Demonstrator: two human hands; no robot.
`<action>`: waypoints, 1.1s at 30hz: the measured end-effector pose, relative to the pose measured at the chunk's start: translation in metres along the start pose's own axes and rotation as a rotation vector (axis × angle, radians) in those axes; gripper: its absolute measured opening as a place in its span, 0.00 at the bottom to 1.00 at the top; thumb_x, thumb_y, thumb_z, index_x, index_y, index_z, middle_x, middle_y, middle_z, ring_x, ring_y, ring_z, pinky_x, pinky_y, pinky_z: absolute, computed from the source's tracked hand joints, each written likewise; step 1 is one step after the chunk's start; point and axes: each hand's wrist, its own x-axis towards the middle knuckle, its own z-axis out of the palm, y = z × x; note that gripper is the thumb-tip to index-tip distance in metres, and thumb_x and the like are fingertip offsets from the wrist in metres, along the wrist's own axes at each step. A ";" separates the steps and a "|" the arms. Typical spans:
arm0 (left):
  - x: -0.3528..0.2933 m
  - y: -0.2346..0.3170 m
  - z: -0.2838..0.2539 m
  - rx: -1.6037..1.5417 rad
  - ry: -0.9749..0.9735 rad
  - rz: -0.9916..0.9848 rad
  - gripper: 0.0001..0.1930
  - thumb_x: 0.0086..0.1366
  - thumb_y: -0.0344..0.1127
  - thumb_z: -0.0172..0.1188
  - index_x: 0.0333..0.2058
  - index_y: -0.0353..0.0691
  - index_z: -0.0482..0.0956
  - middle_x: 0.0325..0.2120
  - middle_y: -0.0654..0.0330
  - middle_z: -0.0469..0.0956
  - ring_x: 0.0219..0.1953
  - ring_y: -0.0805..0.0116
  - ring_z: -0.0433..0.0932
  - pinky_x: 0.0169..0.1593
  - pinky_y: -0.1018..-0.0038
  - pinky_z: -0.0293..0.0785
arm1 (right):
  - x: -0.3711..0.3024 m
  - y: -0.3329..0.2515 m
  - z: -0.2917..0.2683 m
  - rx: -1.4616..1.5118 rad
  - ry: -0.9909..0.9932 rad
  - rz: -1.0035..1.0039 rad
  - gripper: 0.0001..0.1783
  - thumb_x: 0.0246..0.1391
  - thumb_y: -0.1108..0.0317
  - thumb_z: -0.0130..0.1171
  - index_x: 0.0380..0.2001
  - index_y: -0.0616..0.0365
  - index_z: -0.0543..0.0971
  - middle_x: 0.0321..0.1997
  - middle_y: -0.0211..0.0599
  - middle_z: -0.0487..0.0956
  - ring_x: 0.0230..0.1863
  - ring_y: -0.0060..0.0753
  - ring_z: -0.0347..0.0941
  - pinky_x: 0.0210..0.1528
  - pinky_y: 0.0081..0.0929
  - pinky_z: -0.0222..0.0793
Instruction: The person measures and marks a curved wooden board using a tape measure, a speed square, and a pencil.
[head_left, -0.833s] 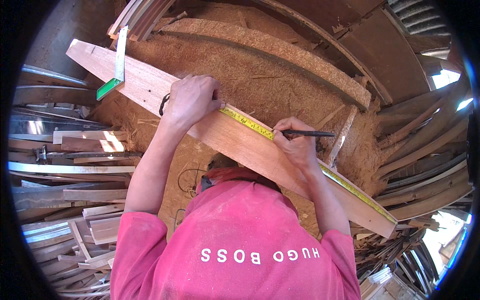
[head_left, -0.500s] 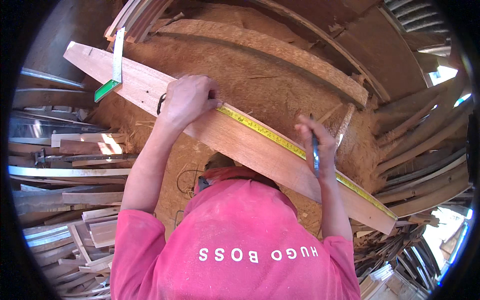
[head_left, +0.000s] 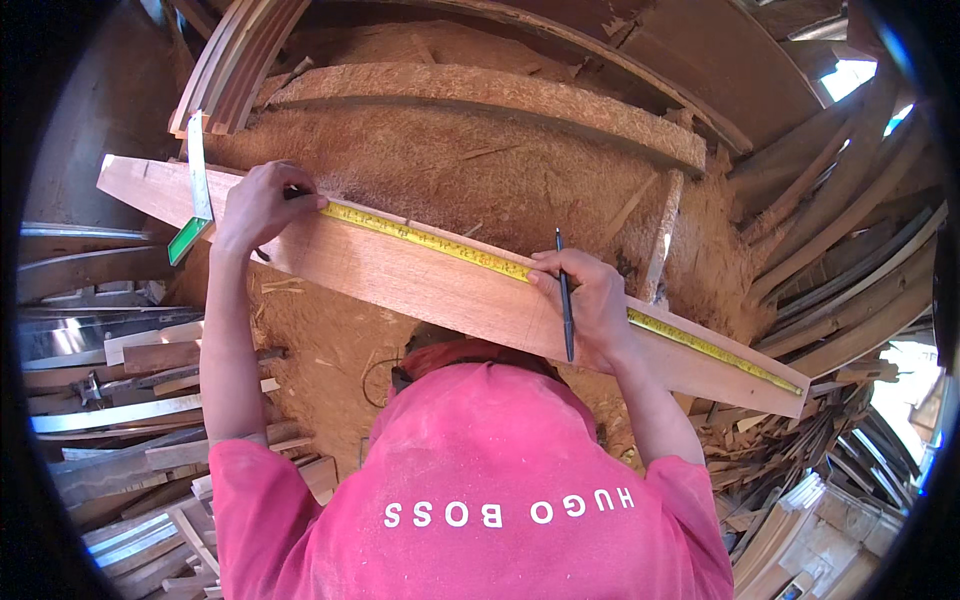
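A long wooden board (head_left: 430, 285) lies slanted across the view, its left end farther away than its right. A yellow tape measure (head_left: 440, 248) is stretched along its far edge. My left hand (head_left: 262, 210) is closed at the tape's left part, pinching it against the board; whatever else sits in that palm is hidden. My right hand (head_left: 592, 305) rests on the board over the tape, with a dark pen (head_left: 566, 300) held between its fingers, tilted slightly off upright. A try square (head_left: 198, 170) with a green handle lies across the board left of my left hand.
Stacked timber strips (head_left: 240, 60) stand at the far left. A thick curved beam (head_left: 490, 95) lies beyond the board on sawdust-covered ground (head_left: 420, 160). Offcuts (head_left: 150, 380) pile up on the left, and curved planks (head_left: 860, 270) lean at the right.
Both hands appear farther left in the view, along with the board and square, which sit at a flatter slant. My right hand has come down onto the tape, pen still held.
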 end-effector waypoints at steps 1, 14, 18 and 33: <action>0.001 -0.006 0.000 -0.006 0.007 -0.005 0.15 0.56 0.49 0.73 0.34 0.43 0.89 0.36 0.59 0.85 0.43 0.55 0.83 0.47 0.61 0.77 | 0.000 0.000 -0.001 0.002 0.003 0.001 0.12 0.56 0.62 0.71 0.38 0.57 0.86 0.39 0.40 0.86 0.42 0.46 0.84 0.44 0.36 0.77; -0.004 -0.006 0.011 0.064 0.100 0.025 0.16 0.56 0.51 0.73 0.33 0.44 0.88 0.34 0.60 0.83 0.42 0.56 0.82 0.47 0.61 0.76 | 0.004 0.007 -0.012 0.091 -0.125 0.137 0.10 0.58 0.65 0.71 0.37 0.61 0.85 0.31 0.42 0.82 0.31 0.36 0.78 0.36 0.32 0.71; -0.005 -0.003 0.010 0.053 0.109 0.031 0.16 0.56 0.50 0.73 0.32 0.43 0.87 0.35 0.60 0.82 0.43 0.56 0.82 0.48 0.61 0.76 | 0.006 0.009 -0.014 0.065 -0.133 0.085 0.11 0.57 0.65 0.71 0.37 0.62 0.85 0.31 0.43 0.83 0.32 0.38 0.80 0.37 0.34 0.72; -0.006 -0.004 0.014 0.073 0.143 0.059 0.16 0.56 0.51 0.73 0.31 0.44 0.87 0.34 0.60 0.82 0.43 0.56 0.82 0.47 0.61 0.76 | 0.008 0.003 -0.018 0.052 -0.146 0.137 0.10 0.57 0.66 0.71 0.35 0.63 0.85 0.30 0.43 0.83 0.31 0.35 0.79 0.37 0.32 0.72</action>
